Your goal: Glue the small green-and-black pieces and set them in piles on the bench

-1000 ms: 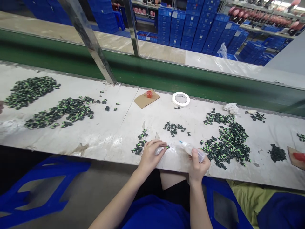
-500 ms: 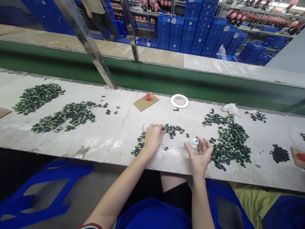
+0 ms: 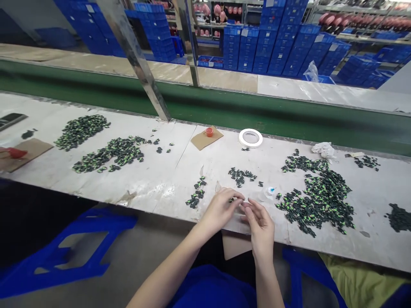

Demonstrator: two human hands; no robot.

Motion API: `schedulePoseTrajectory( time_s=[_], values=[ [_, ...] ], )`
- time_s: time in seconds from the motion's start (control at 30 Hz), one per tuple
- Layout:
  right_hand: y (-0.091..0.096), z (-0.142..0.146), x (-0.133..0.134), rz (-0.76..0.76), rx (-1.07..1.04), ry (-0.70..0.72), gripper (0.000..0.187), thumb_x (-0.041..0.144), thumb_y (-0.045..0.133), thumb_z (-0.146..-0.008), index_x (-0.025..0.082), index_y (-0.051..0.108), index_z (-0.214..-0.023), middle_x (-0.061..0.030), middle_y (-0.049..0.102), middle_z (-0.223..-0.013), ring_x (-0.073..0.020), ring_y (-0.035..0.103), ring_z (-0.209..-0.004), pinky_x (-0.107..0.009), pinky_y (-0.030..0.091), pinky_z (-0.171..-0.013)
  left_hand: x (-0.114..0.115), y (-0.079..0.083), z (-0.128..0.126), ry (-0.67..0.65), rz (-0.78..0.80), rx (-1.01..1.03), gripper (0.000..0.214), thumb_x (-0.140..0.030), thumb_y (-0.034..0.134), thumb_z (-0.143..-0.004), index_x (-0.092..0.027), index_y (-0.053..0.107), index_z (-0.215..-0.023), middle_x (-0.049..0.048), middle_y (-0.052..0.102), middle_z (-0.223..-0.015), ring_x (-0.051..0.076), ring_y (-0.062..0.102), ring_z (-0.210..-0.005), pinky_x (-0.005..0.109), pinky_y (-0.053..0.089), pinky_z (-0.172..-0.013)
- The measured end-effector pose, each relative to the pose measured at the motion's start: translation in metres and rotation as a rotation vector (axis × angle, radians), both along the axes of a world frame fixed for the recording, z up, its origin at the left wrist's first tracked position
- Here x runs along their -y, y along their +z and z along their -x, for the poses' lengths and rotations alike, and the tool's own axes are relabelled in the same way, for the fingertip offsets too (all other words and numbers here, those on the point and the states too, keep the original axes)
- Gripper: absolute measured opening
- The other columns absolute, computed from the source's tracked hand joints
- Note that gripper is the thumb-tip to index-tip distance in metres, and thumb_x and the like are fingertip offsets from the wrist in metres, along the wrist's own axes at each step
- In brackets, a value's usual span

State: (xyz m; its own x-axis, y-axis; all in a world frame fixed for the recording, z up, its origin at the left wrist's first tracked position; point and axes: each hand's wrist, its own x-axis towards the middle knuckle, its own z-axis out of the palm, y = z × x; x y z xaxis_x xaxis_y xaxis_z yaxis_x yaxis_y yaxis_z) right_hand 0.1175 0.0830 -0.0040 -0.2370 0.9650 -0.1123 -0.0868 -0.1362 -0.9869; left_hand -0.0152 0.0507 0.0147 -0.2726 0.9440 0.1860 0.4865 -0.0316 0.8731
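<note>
My left hand (image 3: 222,209) and my right hand (image 3: 259,220) meet near the front edge of the white worktable (image 3: 154,179). The left fingers pinch a small black and green part (image 3: 231,199). The right fingertips are drawn together beside it; what they hold is too small to name. A small clear glue bottle with a blue tip (image 3: 269,192) stands on the table just right of my hands. A small cluster of black parts (image 3: 241,176) lies beyond my hands, and another small group (image 3: 196,196) lies to their left.
A big heap of black and green parts (image 3: 316,194) lies at the right, two more heaps (image 3: 109,152) at the left. A tape roll (image 3: 251,138) and a red cap on cardboard (image 3: 209,132) sit by the green conveyor (image 3: 224,109). Blue crates (image 3: 276,42) stack behind.
My left hand came back from the small cluster toward the table's front edge. My right hand let go of the glue bottle, which now stands on the table, and moved left to the left hand.
</note>
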Motion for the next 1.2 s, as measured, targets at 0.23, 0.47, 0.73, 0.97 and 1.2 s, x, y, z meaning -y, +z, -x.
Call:
schedulePoseTrajectory(
  time_s=[0.23, 0.47, 0.73, 0.97, 1.2],
  values=[
    [-0.003, -0.004, -0.003, 0.057, -0.093, -0.083, 0.034, 0.046, 0.081, -0.06, 0.017, 0.071, -0.075, -0.0045, 0.071, -0.068, -0.0149, 0.065, -0.057, -0.03, 0.058, -0.058, 0.013, 0.005, -0.022, 0.006, -0.135, 0.217, 0.017, -0.023, 0.055, -0.089, -0.023, 0.071, -0.092, 0.0077, 0.067, -0.099, 0.022, 0.059, -0.102, 0.036, 0.048, -0.091],
    [-0.007, -0.012, -0.008, -0.063, 0.13, -0.057, 0.033, 0.046, 0.071, -0.072, 0.017, 0.075, -0.087, -0.0086, 0.074, -0.086, -0.0195, 0.069, -0.069, -0.036, 0.059, -0.07, 0.017, -0.036, -0.001, 0.299, 0.04, -0.332, 0.018, -0.023, 0.062, -0.084, -0.026, 0.068, -0.101, 0.0072, 0.067, -0.106, 0.027, 0.053, -0.103, 0.043, 0.043, -0.086],
    [-0.011, 0.0, -0.006, -0.08, 0.201, -0.023, 0.037, 0.042, 0.071, -0.071, 0.016, 0.073, -0.098, -0.0089, 0.076, -0.088, -0.0239, 0.072, -0.082, -0.041, 0.06, -0.08, 0.011, -0.042, 0.002, 0.214, 0.0, -0.338, 0.014, -0.016, 0.055, -0.087, -0.024, 0.066, -0.088, 0.0044, 0.07, -0.092, 0.025, 0.055, -0.097, 0.04, 0.043, -0.084],
    [-0.008, 0.003, -0.007, -0.107, 0.232, 0.061, 0.038, 0.04, 0.073, -0.071, 0.016, 0.072, -0.1, -0.0082, 0.076, -0.087, -0.0241, 0.073, -0.075, -0.039, 0.062, -0.073, 0.017, -0.028, 0.001, 0.102, 0.008, -0.285, 0.018, -0.016, 0.049, -0.09, -0.024, 0.064, -0.094, 0.0031, 0.071, -0.089, 0.022, 0.057, -0.093, 0.039, 0.042, -0.084],
    [0.0, 0.0, -0.006, -0.112, 0.206, 0.117, 0.036, 0.038, 0.071, -0.073, 0.016, 0.071, -0.101, -0.0072, 0.076, -0.085, -0.0229, 0.074, -0.073, -0.037, 0.062, -0.073, 0.02, -0.022, 0.006, 0.036, -0.013, -0.034, 0.014, -0.019, 0.052, -0.089, -0.023, 0.066, -0.09, 0.004, 0.068, -0.088, 0.021, 0.06, -0.091, 0.037, 0.048, -0.082]
  ],
)
